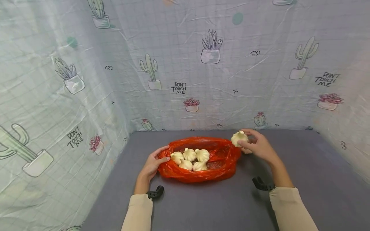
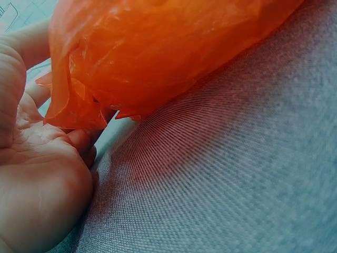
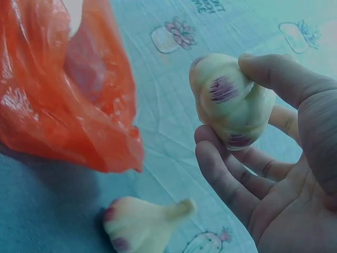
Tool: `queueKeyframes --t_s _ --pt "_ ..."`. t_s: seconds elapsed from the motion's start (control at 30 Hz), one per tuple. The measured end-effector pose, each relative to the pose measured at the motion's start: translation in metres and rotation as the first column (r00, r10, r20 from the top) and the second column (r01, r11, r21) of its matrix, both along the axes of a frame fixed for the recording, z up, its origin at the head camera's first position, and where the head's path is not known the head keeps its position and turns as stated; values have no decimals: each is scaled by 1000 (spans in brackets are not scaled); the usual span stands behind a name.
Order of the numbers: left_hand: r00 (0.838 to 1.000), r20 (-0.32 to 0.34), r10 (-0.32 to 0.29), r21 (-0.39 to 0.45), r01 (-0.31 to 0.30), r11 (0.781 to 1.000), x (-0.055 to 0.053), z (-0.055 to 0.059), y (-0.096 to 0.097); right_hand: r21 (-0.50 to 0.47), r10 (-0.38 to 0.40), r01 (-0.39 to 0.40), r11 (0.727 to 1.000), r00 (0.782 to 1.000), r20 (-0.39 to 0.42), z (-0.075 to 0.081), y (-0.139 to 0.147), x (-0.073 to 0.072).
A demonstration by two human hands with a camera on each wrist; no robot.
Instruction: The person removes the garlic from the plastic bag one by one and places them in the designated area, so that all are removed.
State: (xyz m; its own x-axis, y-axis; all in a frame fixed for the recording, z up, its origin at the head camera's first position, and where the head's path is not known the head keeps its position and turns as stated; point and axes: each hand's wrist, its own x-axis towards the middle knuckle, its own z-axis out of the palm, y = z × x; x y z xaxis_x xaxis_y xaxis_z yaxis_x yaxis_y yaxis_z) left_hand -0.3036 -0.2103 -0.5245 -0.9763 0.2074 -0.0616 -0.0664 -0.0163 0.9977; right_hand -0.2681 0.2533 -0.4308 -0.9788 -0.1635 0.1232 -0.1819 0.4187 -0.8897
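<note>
Near the far edge of the surface (image 1: 208,205), our left hand (image 1: 150,165) grips the red bag (image 1: 196,176), seemingly to steady it, while our right hand (image 1: 259,146) pinches a garlic bulb (image 1: 239,138) by its right end, fingers parted bulb-wide.

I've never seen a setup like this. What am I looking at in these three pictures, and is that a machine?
No machine here: a person is working bare-handed. The wide picture comes from a camera worn on the head; the close ones from a camera on each wrist. On the grey surface sits an open red plastic bag with five garlic bulbs visible inside. The left hand grips the bag's left edge. The right hand holds another bulb near the bag's right end; one more bulb lies on the surface beside the bag.
</note>
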Motion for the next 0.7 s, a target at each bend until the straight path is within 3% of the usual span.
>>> queueKeyframes --t_s 0.33,0.7 --pt "1000 -6 -11 -8 11 1000 0 1 -2 61 -81 85 995 995 -60 0 22 2" --pt "1000 1 2 -3 -2 1000 1 2 -1 72 -140 143 987 989 -47 -5 40 2"
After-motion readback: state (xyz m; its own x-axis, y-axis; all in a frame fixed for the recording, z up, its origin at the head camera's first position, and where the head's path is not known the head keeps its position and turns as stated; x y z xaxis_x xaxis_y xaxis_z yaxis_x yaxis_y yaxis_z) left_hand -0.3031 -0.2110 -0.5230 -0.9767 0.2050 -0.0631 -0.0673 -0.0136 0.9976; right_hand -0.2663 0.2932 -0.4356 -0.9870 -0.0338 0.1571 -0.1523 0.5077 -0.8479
